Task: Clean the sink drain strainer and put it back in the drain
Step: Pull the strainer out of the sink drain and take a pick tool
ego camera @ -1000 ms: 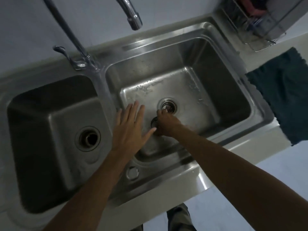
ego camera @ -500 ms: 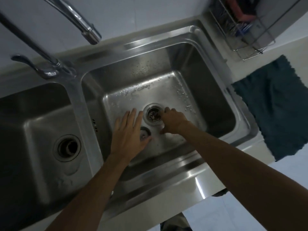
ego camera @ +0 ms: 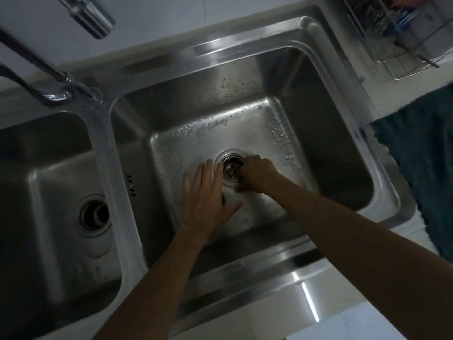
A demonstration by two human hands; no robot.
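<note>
The perforated metal drain strainer (ego camera: 230, 171) sits in the drain of the right sink basin (ego camera: 245, 133), whose floor is wet. My right hand (ego camera: 258, 175) is curled over the strainer's right edge, thumb on the far rim and fingertips at the near side, gripping it. My left hand (ego camera: 204, 197) lies flat and spread on the basin floor just left of the drain, its fingertips touching the drain ring. A small dark piece (ego camera: 223, 200) shows only as a sliver under that palm; the rest is hidden.
The left basin (ego camera: 49, 168) has an open drain (ego camera: 94, 214). The tap spout (ego camera: 90, 15) and lever (ego camera: 36, 89) stand at the back left. A wire dish rack (ego camera: 404, 33) is at the back right, and a dark green cloth (ego camera: 421, 163) lies on the counter.
My left hand slid toward the drain and now covers the dark round piece that lay on the basin floor. My right hand stays at the strainer's right edge. The view has come closer.
</note>
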